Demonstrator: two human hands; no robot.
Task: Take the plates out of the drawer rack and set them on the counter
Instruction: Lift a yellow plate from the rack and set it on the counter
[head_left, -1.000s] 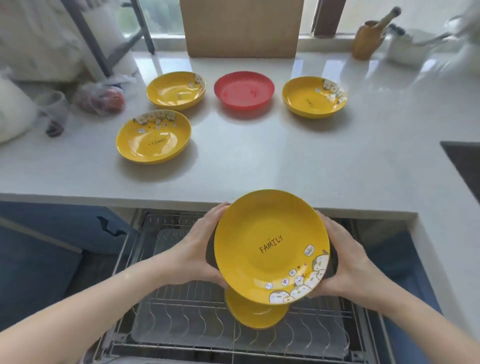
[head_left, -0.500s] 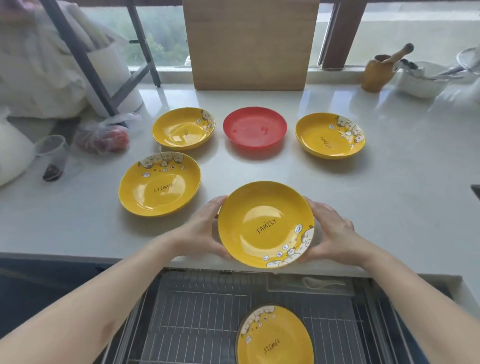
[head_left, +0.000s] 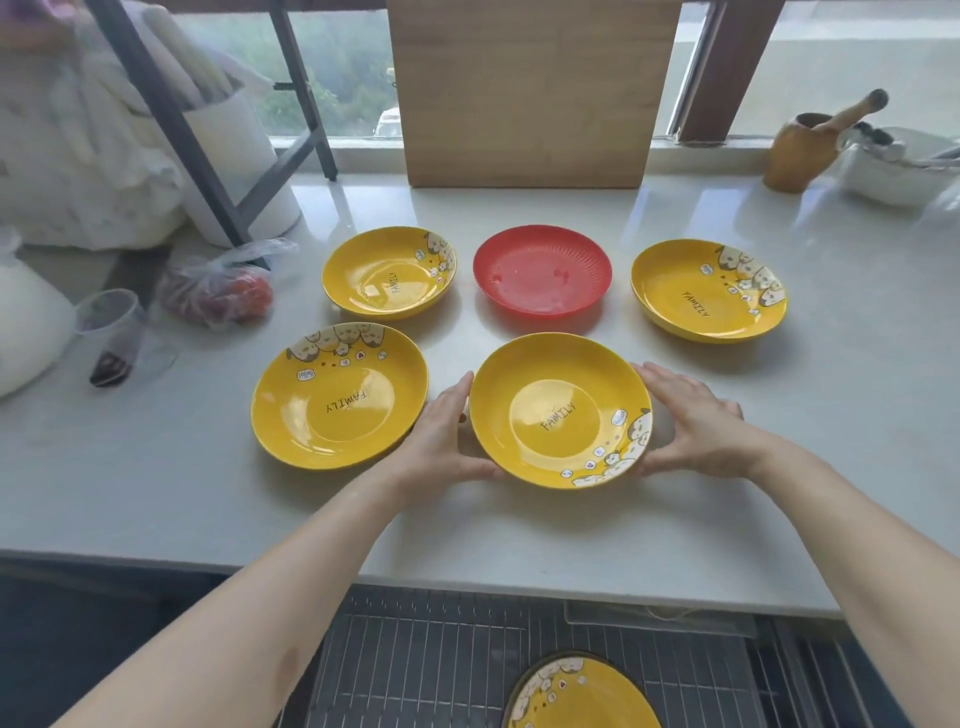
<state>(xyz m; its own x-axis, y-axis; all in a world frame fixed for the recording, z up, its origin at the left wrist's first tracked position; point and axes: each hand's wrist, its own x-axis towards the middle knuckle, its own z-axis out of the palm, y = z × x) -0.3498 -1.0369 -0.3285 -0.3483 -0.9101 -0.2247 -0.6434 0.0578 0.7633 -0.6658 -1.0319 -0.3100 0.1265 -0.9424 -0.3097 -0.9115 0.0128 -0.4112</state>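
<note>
A yellow "FAMILY" plate is at the middle of the white counter, level with the plates standing there. My left hand grips its left rim and my right hand grips its right rim. Three more yellow plates lie on the counter: front left, back left and back right. A red plate lies between the back two. Another yellow plate stands in the wire drawer rack below the counter edge.
A wooden board leans against the window behind the plates. A plastic bag of red fruit, a glass and a white bag sit at the left. A wooden mortar and a white bowl stand at the back right.
Both hands lifted the yellow plate out of the drawer rack, carried it forward over the counter edge and brought it down among the other plates.
</note>
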